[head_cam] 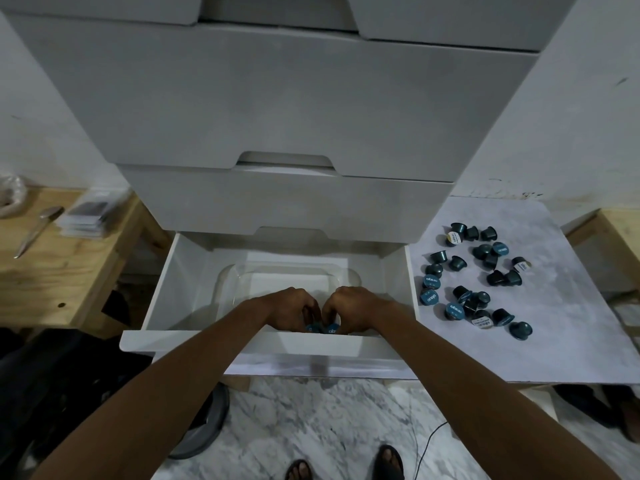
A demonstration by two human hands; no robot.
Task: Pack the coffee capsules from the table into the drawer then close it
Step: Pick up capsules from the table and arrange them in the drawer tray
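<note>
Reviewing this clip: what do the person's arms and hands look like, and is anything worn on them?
Both forearms are bare as far as the frame shows: no sleeves, gloves, watch or bracelets in view. The left hand and right hand show no rings that I can make out, though the fingers are partly hidden. No markings or cables appear on the arms.

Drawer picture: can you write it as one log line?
drawer: open | left hand, right hand: inside, holding capsules | table capsules: many left

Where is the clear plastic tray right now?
In the head view, the clear tray sits inside the open bottom drawer, centre frame, with both hands over its near edge.
</note>
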